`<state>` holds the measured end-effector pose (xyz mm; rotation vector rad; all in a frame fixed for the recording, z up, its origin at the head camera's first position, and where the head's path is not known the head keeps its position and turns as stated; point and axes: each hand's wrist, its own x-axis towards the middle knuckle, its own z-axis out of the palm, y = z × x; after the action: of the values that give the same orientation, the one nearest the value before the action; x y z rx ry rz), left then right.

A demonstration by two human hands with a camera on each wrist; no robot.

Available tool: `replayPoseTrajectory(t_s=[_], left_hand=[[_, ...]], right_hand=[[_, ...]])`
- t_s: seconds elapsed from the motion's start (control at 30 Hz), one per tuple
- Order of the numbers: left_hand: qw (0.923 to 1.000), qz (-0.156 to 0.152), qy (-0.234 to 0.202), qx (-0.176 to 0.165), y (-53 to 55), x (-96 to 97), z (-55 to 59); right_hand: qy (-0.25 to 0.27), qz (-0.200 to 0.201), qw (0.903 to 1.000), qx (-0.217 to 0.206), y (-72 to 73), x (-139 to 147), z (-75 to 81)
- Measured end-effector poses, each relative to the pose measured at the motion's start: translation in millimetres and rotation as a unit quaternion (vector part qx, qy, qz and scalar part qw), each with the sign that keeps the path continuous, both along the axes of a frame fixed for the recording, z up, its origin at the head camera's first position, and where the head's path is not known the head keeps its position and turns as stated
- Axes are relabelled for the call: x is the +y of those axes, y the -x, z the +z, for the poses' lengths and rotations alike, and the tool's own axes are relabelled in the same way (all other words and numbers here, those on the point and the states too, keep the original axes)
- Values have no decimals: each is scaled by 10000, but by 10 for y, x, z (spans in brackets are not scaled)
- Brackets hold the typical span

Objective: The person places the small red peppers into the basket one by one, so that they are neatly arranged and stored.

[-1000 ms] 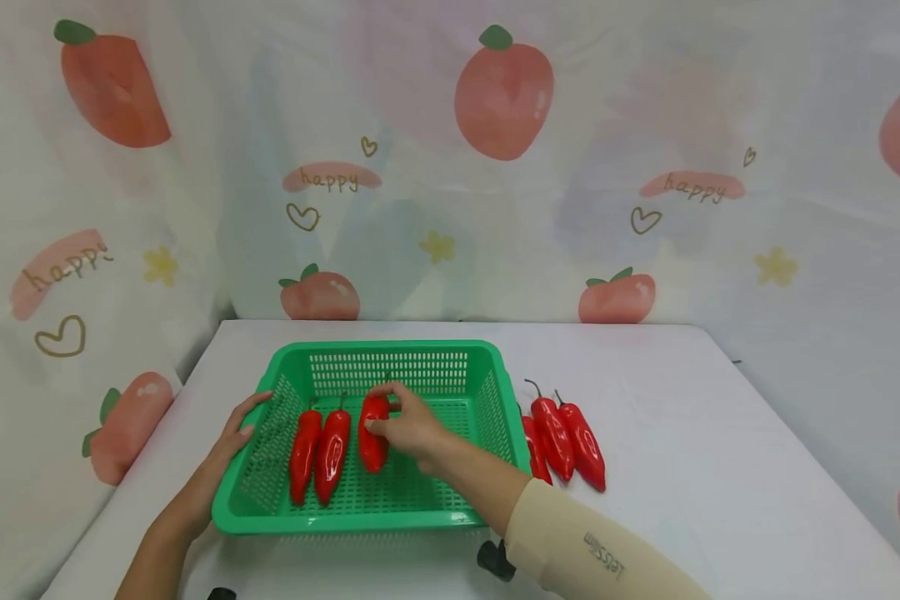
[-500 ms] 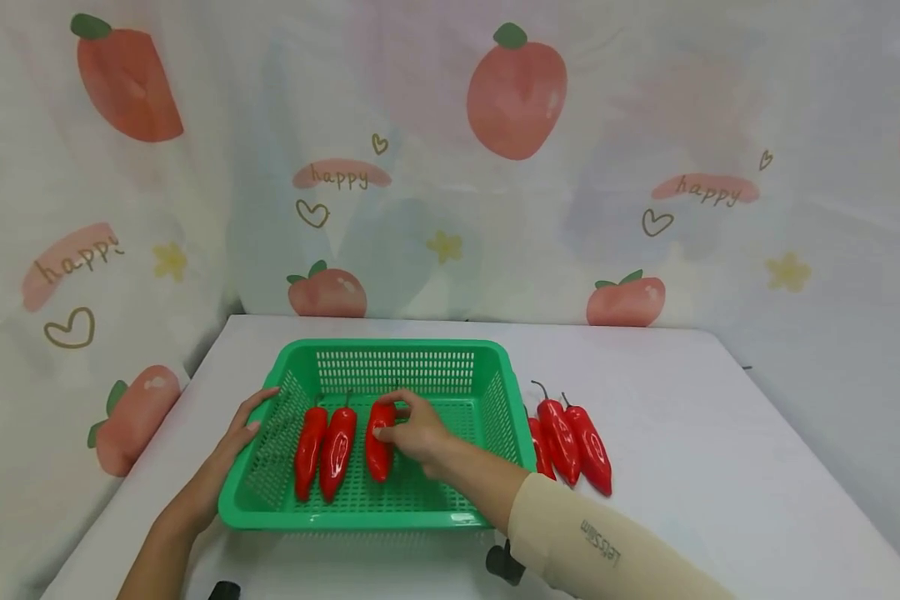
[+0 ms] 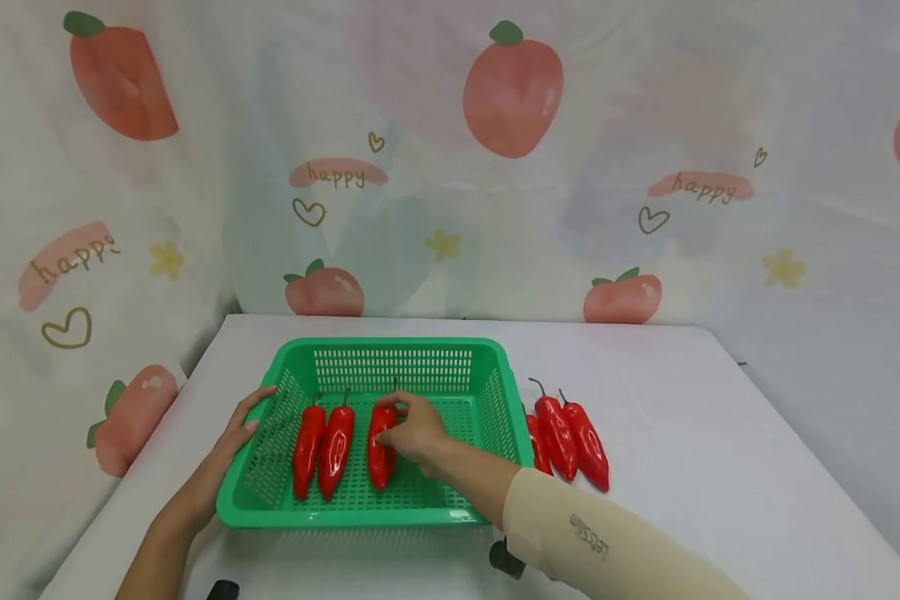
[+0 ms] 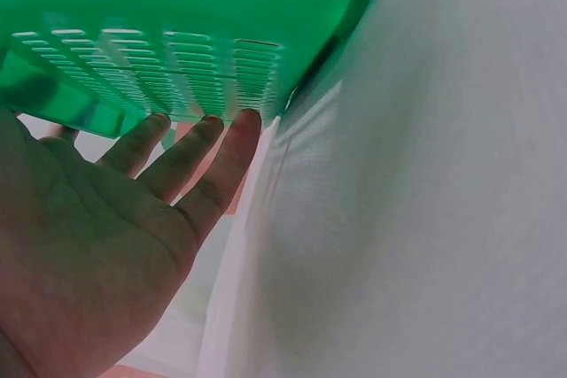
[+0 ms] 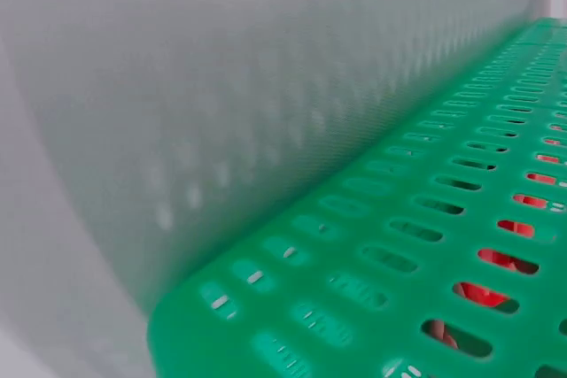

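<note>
In the head view a green slotted plastic basket [image 3: 375, 520] sits on the white table. My right hand [image 3: 416, 432] reaches inside it, thumb and fingers pinching a glossy red chili pepper [image 3: 382, 467] that stands stem away from me. Left of that pepper, two more red peppers, one [image 3: 309, 450] and another [image 3: 335, 450], lie side by side in the basket. My left hand [image 3: 228, 442] rests against the basket's left side; in the left wrist view its fairly straight fingers [image 4: 208, 188] touch the outer slotted wall. The right hand is hidden behind the wall in the right wrist view.
Right of the basket, several red peppers [image 3: 587, 446] lie on the white table [image 3: 682, 450], one partly hidden by the basket's edge. A small black object [image 3: 507, 560] shows beside the right sleeve, another black object [image 3: 223, 590] at the bottom edge. A fruit-print curtain [image 3: 420, 125] surrounds the table.
My right hand has brought the held pepper slightly nearer to me and lower in the basket. The left hand keeps its place on the basket's side. The head view shifted slightly.
</note>
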<state>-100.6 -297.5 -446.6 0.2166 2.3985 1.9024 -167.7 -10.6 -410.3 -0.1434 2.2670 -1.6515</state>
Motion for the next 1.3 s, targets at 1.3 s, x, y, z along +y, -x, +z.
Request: replayPoseTrajectory(t_s=[1.3], left_hand=[[9997, 174, 131, -66, 1, 34, 8]], right_hand=[[-136, 116, 9997, 161, 55, -128, -66]])
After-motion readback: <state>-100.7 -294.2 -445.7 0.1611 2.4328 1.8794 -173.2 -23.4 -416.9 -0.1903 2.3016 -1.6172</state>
